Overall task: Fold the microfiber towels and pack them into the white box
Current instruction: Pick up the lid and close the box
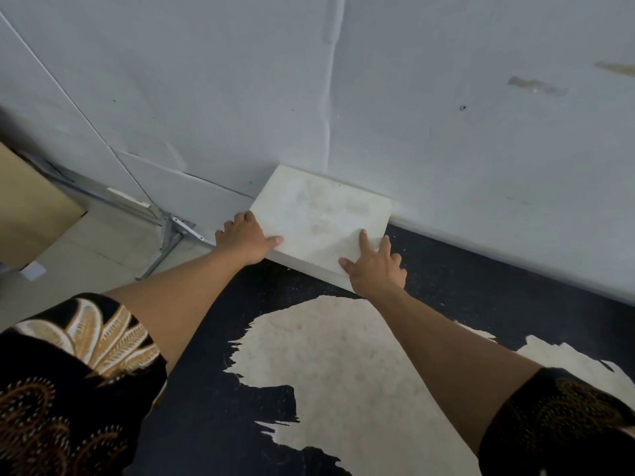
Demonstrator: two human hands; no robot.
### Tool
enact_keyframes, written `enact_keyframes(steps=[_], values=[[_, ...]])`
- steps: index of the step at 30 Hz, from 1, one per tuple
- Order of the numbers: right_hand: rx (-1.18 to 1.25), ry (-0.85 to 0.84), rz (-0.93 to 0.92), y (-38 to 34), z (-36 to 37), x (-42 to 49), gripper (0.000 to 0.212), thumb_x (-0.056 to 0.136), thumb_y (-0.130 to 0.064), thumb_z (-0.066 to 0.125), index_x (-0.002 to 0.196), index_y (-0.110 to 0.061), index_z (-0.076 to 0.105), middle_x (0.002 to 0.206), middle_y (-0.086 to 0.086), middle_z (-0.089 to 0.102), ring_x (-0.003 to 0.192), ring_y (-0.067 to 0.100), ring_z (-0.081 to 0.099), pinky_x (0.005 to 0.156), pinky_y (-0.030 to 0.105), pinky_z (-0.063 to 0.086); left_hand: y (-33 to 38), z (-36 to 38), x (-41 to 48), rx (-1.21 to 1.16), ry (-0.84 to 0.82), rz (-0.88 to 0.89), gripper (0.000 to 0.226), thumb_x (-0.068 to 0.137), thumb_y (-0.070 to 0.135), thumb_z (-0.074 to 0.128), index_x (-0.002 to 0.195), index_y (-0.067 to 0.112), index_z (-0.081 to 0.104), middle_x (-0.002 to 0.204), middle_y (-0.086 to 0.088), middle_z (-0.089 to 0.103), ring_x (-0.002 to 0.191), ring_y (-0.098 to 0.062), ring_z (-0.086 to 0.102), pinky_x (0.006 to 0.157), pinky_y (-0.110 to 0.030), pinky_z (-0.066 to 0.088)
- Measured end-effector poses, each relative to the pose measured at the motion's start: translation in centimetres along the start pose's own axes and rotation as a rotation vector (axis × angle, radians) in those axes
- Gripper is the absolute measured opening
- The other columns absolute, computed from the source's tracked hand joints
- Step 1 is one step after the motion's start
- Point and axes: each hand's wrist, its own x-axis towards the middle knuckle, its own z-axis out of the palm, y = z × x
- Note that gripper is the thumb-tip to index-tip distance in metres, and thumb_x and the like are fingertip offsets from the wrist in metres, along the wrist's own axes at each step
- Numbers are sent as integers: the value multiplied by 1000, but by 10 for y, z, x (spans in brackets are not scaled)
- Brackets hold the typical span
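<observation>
Past your patterned sleeves (68, 372), the worn black surface (213, 389) carries no towels (none show anywhere in view). Your left grip (245, 237) holds the white box (319, 211) at its left corner, thumb on the lid and fingers curled round the side. Your right grip (376, 269) lies spread on the near right corner, index finger straight. The box sits closed at the surface's far edge, against the wall (446, 132). Draw it toward you evenly with both, keeping it level, before you lift the lid.
</observation>
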Motion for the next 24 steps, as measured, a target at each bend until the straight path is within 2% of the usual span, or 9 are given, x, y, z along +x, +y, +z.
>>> enact_keyframes(steps=[3,6,9,14,17,19,22,24], values=[[33,-18,48,-4,-1,4,79,94,-58,50,154,-40,2,163,6,2,139,38,28,108,52,35,-2,-8,18,-174,-77,4,112,75,65,72,151,3,19,146,-16,37,129,-34,44,104,-45,42],[89,-42,73,-3,-4,9,90,91,-56,57,155,-34,-2,163,4,5,141,39,28,104,52,40,-3,-12,28,-261,-112,20,107,67,56,83,145,2,31,140,-13,46,125,-31,49,99,-38,46],[75,-49,64,-3,-6,14,95,90,-57,59,156,-29,-4,163,8,8,139,39,35,99,49,45,-4,-9,28,-288,-79,8,101,63,58,85,138,6,41,136,-10,52,120,-29,53,93,-37,48],[61,-69,-4,3,-8,15,94,91,-52,61,157,-21,1,159,14,17,132,37,44,99,46,46,-1,-11,11,-126,-104,-34,108,67,62,80,141,-1,33,140,-12,46,125,-30,50,98,-38,47],[87,-63,-15,6,-5,13,92,92,-55,56,156,-24,-1,159,12,13,127,39,48,92,49,53,-4,-11,8,-126,-126,-45,119,63,66,81,146,0,25,142,-12,46,127,-31,49,97,-38,47],[132,-56,7,5,-3,12,96,92,-56,57,156,-22,-6,157,11,17,127,39,47,92,50,53,-8,-8,11,-235,-167,-53,124,60,61,85,148,3,19,144,-11,45,128,-31,48,99,-40,46],[226,-74,79,3,-7,18,110,88,-53,65,155,-11,-11,155,15,27,132,36,44,100,46,45,-13,0,14,-484,-211,-72,116,63,47,90,144,7,17,145,-9,43,131,-30,44,105,-42,43],[339,-109,155,3,-10,20,109,83,-50,72,153,-2,3,149,15,38,130,34,46,99,42,45,-15,6,11,-587,-193,-84,108,65,41,90,140,8,20,143,-7,44,131,-28,44,105,-40,41]])
